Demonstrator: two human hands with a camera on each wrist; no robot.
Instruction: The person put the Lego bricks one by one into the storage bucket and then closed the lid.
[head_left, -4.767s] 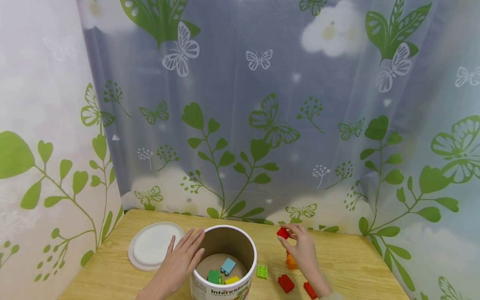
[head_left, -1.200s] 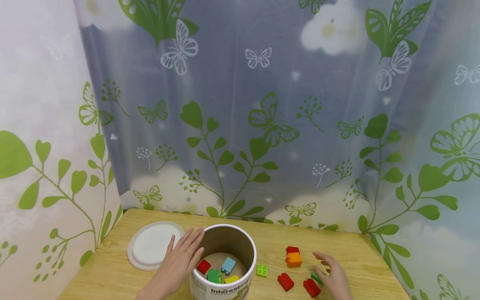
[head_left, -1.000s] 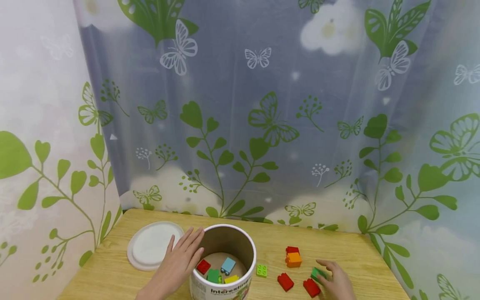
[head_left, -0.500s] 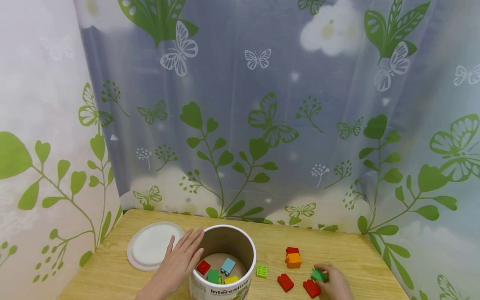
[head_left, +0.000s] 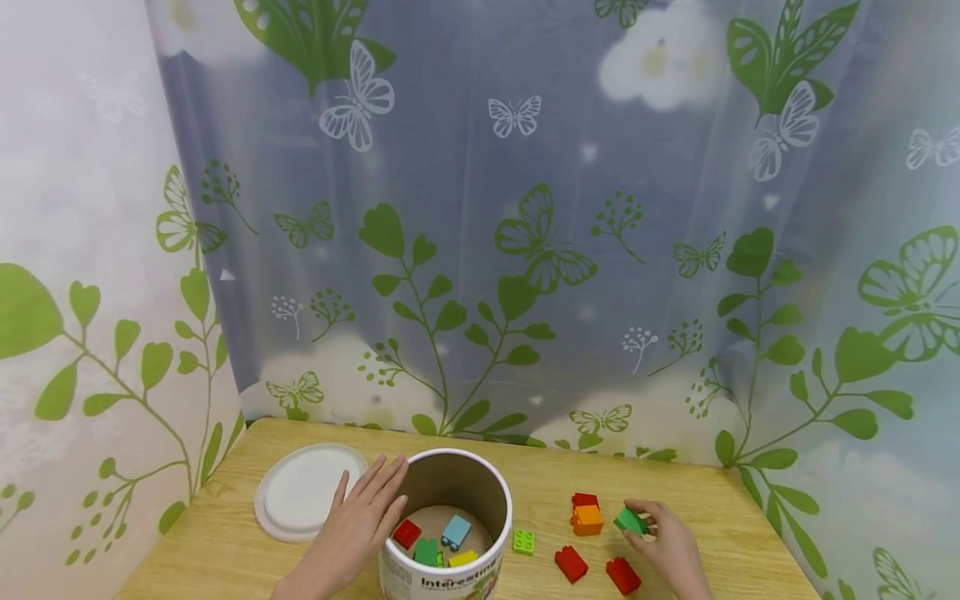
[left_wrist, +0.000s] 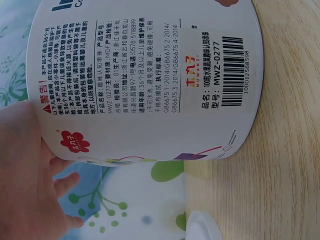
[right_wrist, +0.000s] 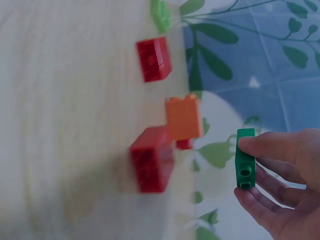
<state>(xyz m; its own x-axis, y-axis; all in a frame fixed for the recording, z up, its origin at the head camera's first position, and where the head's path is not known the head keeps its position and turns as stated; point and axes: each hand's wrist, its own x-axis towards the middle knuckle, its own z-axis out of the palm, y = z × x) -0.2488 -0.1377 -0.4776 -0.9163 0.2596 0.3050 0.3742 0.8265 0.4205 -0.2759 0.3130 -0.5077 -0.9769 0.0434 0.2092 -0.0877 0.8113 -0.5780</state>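
Observation:
My right hand [head_left: 670, 546] pinches a dark green toy brick [head_left: 630, 521] between thumb and fingers, held up off the table. In the right wrist view the green brick [right_wrist: 245, 159] shows its studs on one end. My left hand [head_left: 358, 529] lies with straight fingers against the left rim of a round white tub [head_left: 508, 508]. Inside the tub are a red brick [head_left: 407, 533], a green brick [head_left: 426, 552], a light blue brick [head_left: 456, 532], a yellow brick [head_left: 463, 559] and a bit of light green. The left wrist view shows the tub's printed side [left_wrist: 150, 85].
Between tub and right hand lie a light green brick [head_left: 523, 542], an orange brick [head_left: 587, 521] with a red one [head_left: 585, 500] behind it, and two red bricks, one nearer the tub [head_left: 572, 564] and one nearer the hand [head_left: 623, 576]. A white lid [head_left: 311, 492] lies at left.
A red brick that my right hand held earlier is now in the tub. The right hand has since taken the dark green brick and raised it from beside a red one. The left hand stays put.

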